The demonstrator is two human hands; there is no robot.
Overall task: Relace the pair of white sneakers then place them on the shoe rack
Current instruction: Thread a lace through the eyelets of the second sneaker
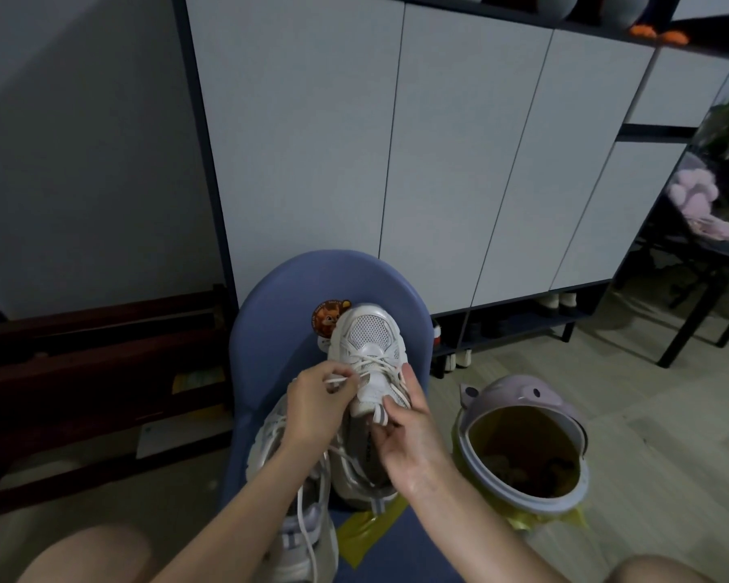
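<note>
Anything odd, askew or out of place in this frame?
Nothing damaged or spilled. The second white sneaker lies near the front edge of the blue plastic chair, its loose white lace trailing. Strips of yellow tape are stuck on the seat.

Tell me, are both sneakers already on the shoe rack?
No: both sneakers lie on the blue chair, where the left hand pinches a lace of the upper sneaker and the right hand holds its tongue.
</note>
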